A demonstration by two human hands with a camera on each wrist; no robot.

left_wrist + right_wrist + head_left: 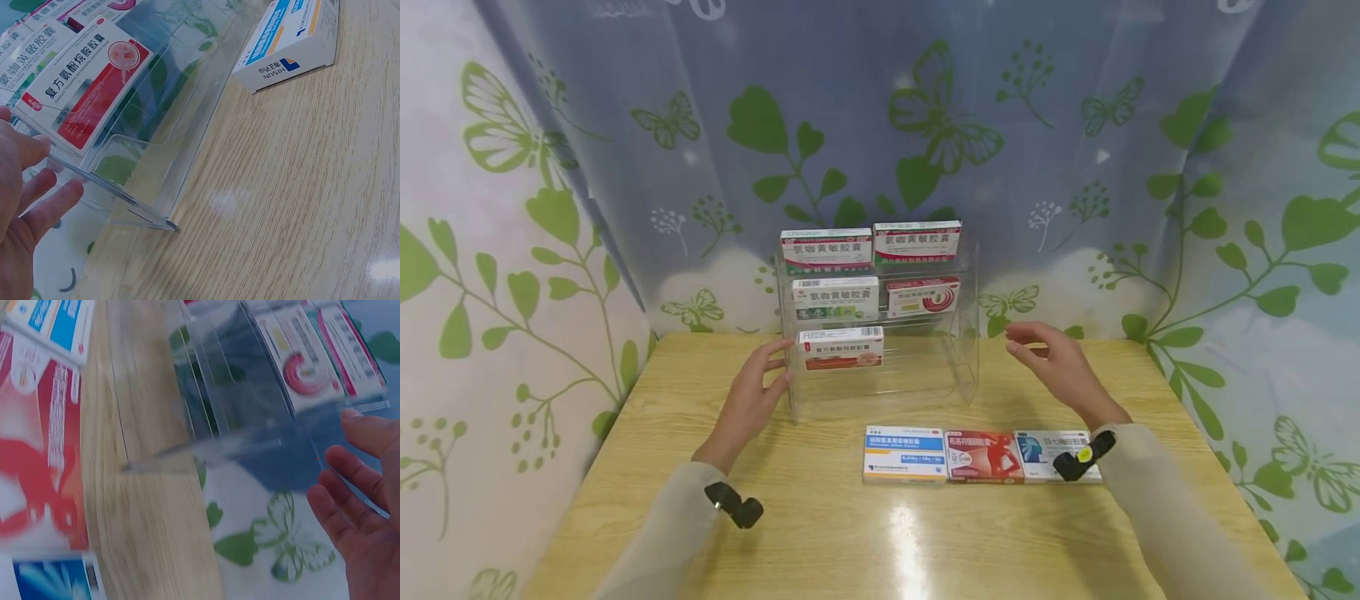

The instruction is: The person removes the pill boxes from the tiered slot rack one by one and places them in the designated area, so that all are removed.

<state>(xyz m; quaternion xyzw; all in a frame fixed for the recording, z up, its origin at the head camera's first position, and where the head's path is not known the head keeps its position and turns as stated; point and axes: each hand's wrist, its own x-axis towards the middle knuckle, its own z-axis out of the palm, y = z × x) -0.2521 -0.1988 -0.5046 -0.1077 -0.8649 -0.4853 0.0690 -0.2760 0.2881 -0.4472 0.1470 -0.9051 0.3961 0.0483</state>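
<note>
- Wood-grain tabletop point(805, 533); left hand point(748, 400), fingers loosely spread, touches the clear rack point(917, 379) at its two o'clock without gripping.
- Right hand point(1063, 367), loosely curved, empty, stands farther off: rack at nine o'clock, long axis between hands.
- Three boxes point(985, 457) lie at the rack's five o'clock.

Butterfly-print fabric point(842, 75) hangs behind a wooden table point(812, 533).
</note>
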